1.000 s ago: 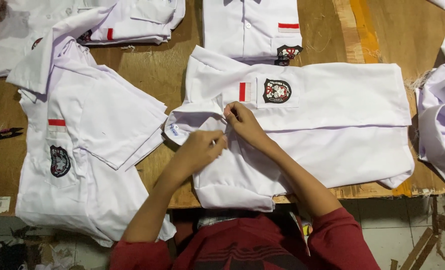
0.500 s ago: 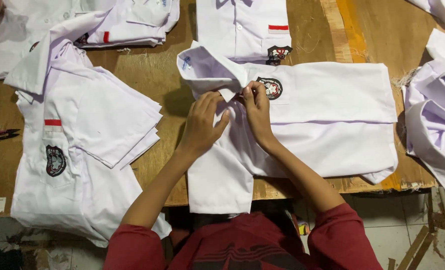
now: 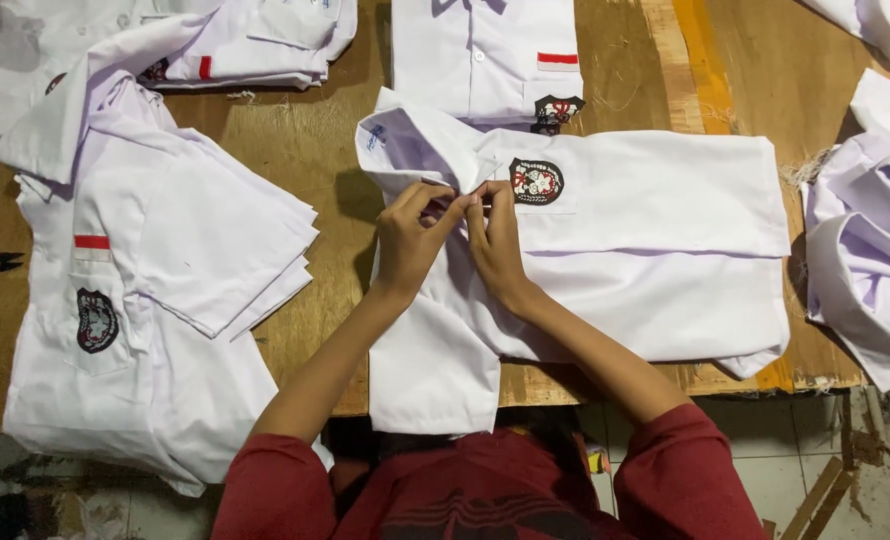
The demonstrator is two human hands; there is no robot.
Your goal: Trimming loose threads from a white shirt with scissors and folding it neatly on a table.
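Both hands meet at the collar end of a white shirt [image 3: 645, 240] lying flat across the wooden bench [image 3: 305, 150] — the left hand [image 3: 410, 240] pinches the fabric near the collar, and the right hand [image 3: 495, 240] pinches it just beside, fingertips nearly touching. A dark crest badge [image 3: 536, 181] sits just right of the hands. A stack of white shirts [image 3: 135, 330] lies to the left, another shirt [image 3: 485, 60] above.

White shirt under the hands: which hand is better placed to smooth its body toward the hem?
Probably the right hand. It lies on the white shirt just below the chest badge, next to the body panel. The left hand pinches fabric at the collar, farther from the hem.
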